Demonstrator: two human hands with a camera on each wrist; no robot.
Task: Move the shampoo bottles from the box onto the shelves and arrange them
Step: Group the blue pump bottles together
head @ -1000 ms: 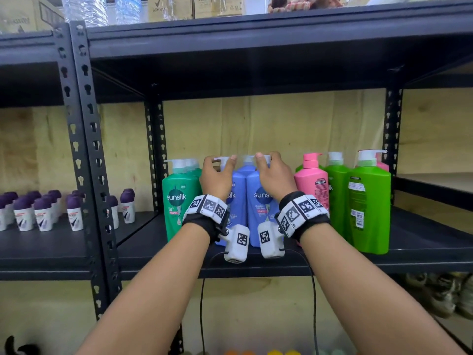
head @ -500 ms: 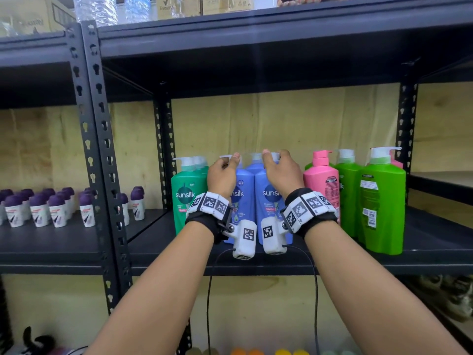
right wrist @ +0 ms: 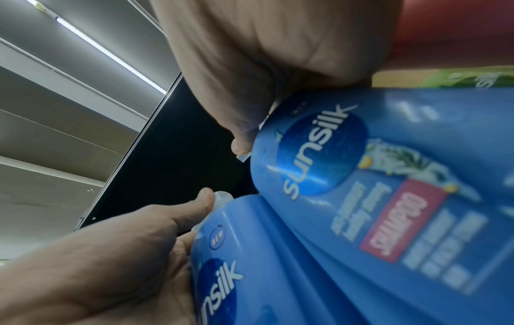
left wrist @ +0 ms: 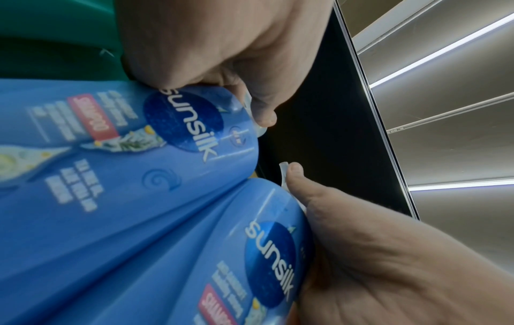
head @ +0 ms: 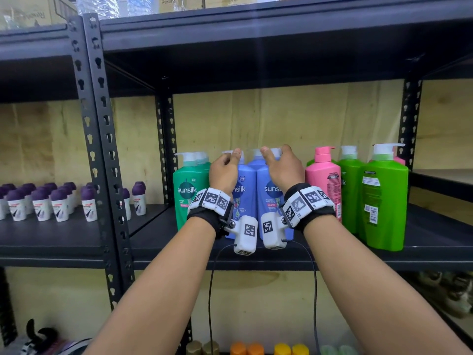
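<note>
On the middle board of the dark metal shelf rack, seen from the head camera, two tall blue plastic Sunsilk shampoo bottles stand upright side by side, touching, between a teal-green pump bottle and a pink pump bottle, with bright green pump bottles further right. The left hand curls over the pump top of the left blue bottle, the right hand over the right one. No box is in view, so how many bottles remain to move cannot be told.

From the left wrist camera, the left hand's grip is a pinch: thumb and fingers curled round the white pump neck.

From the right wrist camera, the right hand's fingers likewise wrap its bottle's pump.

Judging by this, the row is largely stocked, and these two are set down but not yet let go; final squaring likely remains.
</note>
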